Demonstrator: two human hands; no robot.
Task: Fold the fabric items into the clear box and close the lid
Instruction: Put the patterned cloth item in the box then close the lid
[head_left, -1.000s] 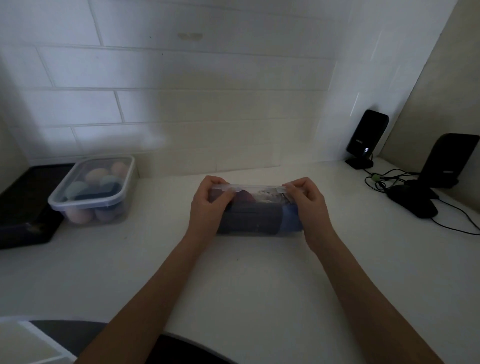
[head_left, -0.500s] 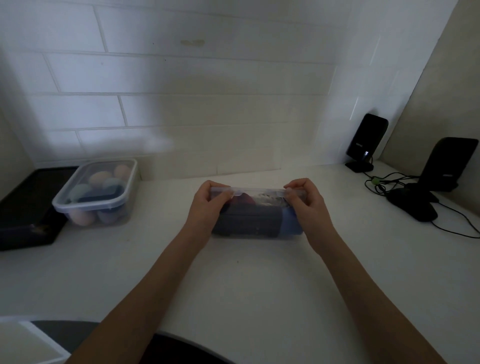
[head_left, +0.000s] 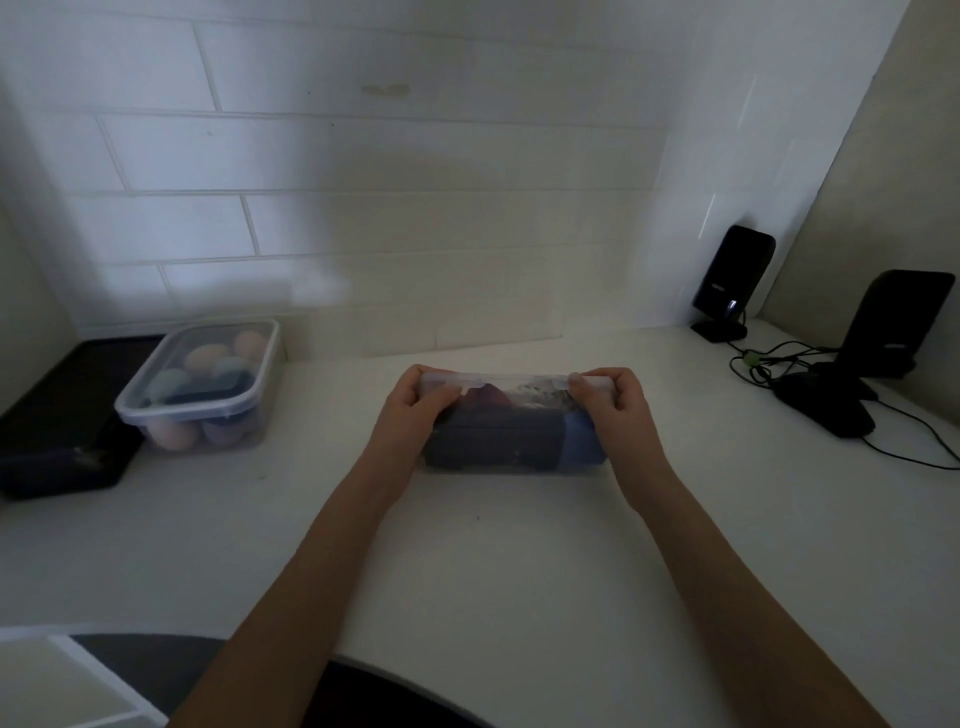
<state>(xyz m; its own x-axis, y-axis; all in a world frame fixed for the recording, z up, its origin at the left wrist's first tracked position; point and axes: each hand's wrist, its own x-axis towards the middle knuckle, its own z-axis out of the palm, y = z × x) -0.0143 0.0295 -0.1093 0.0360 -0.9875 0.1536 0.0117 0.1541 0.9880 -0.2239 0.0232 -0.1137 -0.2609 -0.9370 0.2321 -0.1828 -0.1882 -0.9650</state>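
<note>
Barely shifted since a second ago: both hands on the same two ends of the clear box (head_left: 511, 431), same spot on the counter (head_left: 493, 561), only the framing drifted a touch so everything reads slightly lower.

Head view, and it's the only one:

- Left hand (head_left: 410, 413) wrapped round the left end of the box, grip curled over the lid (head_left: 514, 380) edge, thumb lying across the front top rim.
- Right hand (head_left: 618, 410) mirrored on the right end, grip likewise curled, fingers over the top, thumb tip on the lid's front lip.
- Lid sitting flat on the box, looks down all along the near edge. Can't tell if the far edge is snapped.
- Fabric items (head_left: 498, 441) packed inside, seen through the clear wall: dark navy roll across the front, a blue piece at the right end, something reddish and a pale patterned bit up top.
- Box parked mid-counter, a little way off the tiled wall (head_left: 363, 208), long side facing the camera.
- Off to the left, well apart: second lidded container (head_left: 200, 392) full of rolled pastel and dark bundles, just beside a black tray (head_left: 62, 426) at the counter's left edge.
- Far right corner: upright black speaker (head_left: 732, 283) with a small lit spot, another black speaker (head_left: 893, 322) closer to the edge, a dark lump in front of it too dim to identify, tangled cables (head_left: 769, 361) between them.
</note>
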